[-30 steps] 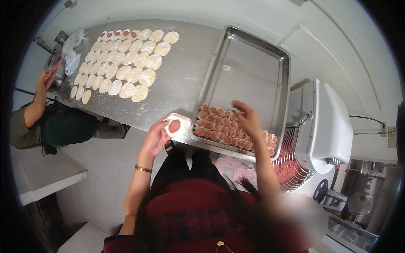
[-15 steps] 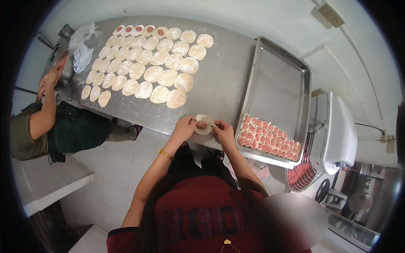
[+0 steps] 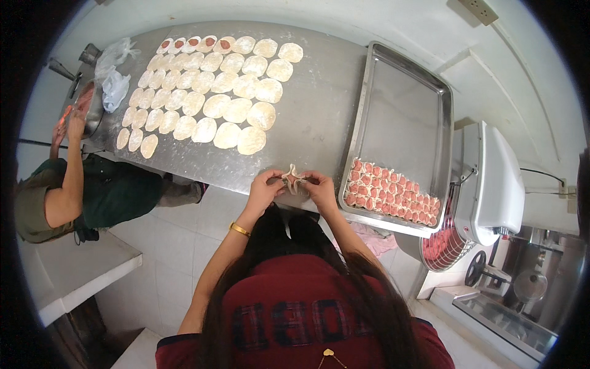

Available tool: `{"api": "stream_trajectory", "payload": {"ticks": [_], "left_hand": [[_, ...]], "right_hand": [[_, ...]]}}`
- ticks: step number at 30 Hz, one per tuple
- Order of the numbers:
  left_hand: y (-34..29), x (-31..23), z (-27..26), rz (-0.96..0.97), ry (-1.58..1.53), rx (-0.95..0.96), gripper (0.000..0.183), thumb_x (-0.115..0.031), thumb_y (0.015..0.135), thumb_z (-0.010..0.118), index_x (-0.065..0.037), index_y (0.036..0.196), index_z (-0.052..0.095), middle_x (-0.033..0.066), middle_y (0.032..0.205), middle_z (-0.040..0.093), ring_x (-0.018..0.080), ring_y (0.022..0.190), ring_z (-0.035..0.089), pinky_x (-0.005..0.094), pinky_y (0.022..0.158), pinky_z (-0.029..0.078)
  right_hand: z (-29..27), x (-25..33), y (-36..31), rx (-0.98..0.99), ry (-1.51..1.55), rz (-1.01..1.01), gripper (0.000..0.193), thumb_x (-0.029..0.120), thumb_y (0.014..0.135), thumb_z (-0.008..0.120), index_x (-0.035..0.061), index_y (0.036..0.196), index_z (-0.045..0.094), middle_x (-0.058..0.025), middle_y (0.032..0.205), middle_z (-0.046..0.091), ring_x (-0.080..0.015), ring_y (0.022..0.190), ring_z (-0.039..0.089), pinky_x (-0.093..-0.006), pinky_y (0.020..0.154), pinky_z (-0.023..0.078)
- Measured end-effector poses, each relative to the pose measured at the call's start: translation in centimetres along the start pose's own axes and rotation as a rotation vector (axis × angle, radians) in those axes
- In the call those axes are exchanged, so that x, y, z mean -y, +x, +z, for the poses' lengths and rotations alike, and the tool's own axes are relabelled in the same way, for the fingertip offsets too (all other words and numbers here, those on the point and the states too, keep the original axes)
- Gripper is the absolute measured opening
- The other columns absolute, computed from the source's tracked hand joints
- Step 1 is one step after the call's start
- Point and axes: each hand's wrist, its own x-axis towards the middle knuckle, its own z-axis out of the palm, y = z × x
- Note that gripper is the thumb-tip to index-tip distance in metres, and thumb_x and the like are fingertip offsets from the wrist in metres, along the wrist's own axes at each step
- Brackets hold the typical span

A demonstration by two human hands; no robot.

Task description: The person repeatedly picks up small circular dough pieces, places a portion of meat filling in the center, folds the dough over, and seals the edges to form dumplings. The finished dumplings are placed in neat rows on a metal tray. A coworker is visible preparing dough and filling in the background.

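Between my two hands, over the front edge of the steel table, a dumpling wrapper is folded up into a star of pleats. My left hand pinches its left side and my right hand pinches its right side; the filling inside is mostly hidden by the folds. Rows of floured round wrappers lie flat on the table ahead and to the left. Several in the far row carry dabs of pink meat filling. On my right, open-topped meat dumplings stand packed in the near end of a metal tray.
At the left a co-worker's hand is at a metal bowl of pink meat. Plastic bags lie beside it. Right of the tray stands a white mixer with a wire guard over pink meat. The table has flour scattered on it.
The wrapper, flat with filling showing half a second ago, is now gathered upward into pleats. My hands have drawn slightly closer together. The co-worker's hands have shifted at the bowl.
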Motion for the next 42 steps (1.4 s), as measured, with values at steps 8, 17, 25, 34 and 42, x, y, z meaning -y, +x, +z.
{"api": "stream_trajectory", "payload": {"ticks": [8, 17, 25, 34, 42], "left_hand": [[-1.4, 0.2, 0.6, 0.035, -0.484, 0.1, 0.01, -0.005, 0.089, 0.056, -0.007, 0.099, 0.055, 0.0017, 0.102, 0.058, 0.0127, 0.097, 0.058, 0.0262, 0.084, 0.051], [-3.3, -1.5, 3.2, 0.154, -0.475, -0.035, 0.022, 0.001, 0.085, 0.058, -0.005, 0.106, 0.054, 0.0031, 0.11, 0.055, 0.0132, 0.096, 0.058, 0.0296, 0.088, 0.05], [-1.5, 1.6, 3.1, 0.45, 0.103, -0.121, 0.021, 0.007, 0.077, 0.064, -0.001, 0.096, 0.058, 0.0012, 0.097, 0.063, 0.0094, 0.089, 0.059, 0.0245, 0.076, 0.051], [-1.6, 1.0, 4.4, 0.341, 0.414, -0.136, 0.033, 0.006, 0.071, 0.07, -0.001, 0.101, 0.057, 0.0098, 0.088, 0.065, 0.0162, 0.082, 0.065, 0.028, 0.074, 0.052], [-0.8, 1.4, 4.0, 0.412, 0.587, -0.087, 0.036, 0.001, 0.066, 0.073, 0.001, 0.1, 0.06, 0.0123, 0.082, 0.066, 0.0199, 0.075, 0.066, 0.0297, 0.069, 0.052]], "right_hand": [[-0.9, 4.2, -2.0, 0.204, 0.412, -0.16, 0.033, -0.005, 0.079, 0.063, -0.0013, 0.111, 0.055, -0.0077, 0.098, 0.064, -0.0145, 0.091, 0.06, -0.0262, 0.08, 0.047], [-2.4, 3.4, -1.1, 0.079, -0.019, -0.209, 0.029, -0.003, 0.074, 0.067, 0.0, 0.102, 0.062, -0.0054, 0.091, 0.066, -0.0125, 0.086, 0.061, -0.0262, 0.077, 0.049], [-2.3, 2.3, -1.4, 0.086, -0.224, -0.336, 0.033, 0.0, 0.069, 0.069, 0.0002, 0.101, 0.062, -0.0078, 0.089, 0.066, -0.0162, 0.086, 0.064, -0.0297, 0.076, 0.051], [-1.5, 2.4, -0.2, 0.076, -0.757, -0.543, 0.018, -0.005, 0.07, 0.055, 0.0002, 0.087, 0.059, -0.0174, 0.08, 0.059, -0.0395, 0.08, 0.059, -0.0439, 0.069, 0.047], [-1.7, 2.4, -1.1, 0.05, -0.861, -0.527, 0.018, -0.002, 0.07, 0.058, 0.001, 0.088, 0.059, -0.0187, 0.084, 0.057, -0.0399, 0.083, 0.057, -0.0464, 0.07, 0.046]]}}
